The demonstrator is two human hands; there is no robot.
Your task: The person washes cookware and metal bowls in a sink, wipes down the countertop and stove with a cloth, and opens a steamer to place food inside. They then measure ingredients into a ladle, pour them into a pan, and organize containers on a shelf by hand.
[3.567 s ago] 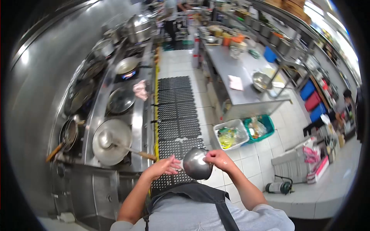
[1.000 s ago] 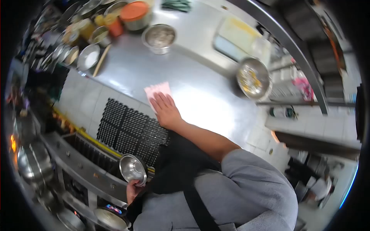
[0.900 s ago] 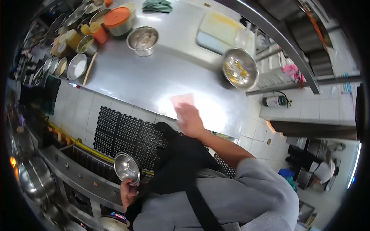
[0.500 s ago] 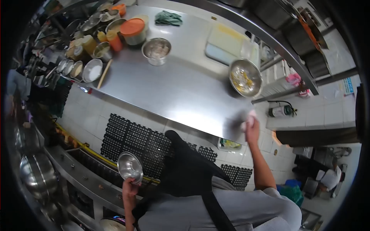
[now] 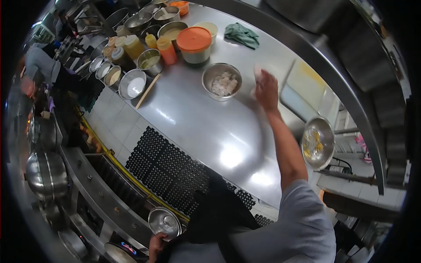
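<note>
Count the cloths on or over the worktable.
2: a green cloth near the far edge of the worktable, and a pale pink cloth in the right hand. Others may be hidden.

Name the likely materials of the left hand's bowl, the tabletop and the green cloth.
Bowl: polished metal, probably stainless steel, given bright highlights.
Tabletop: apparently satin grey metal, with blurred glare.
Green cloth: matt fabric, seen in crumpled folds; fibre unclear.
</note>
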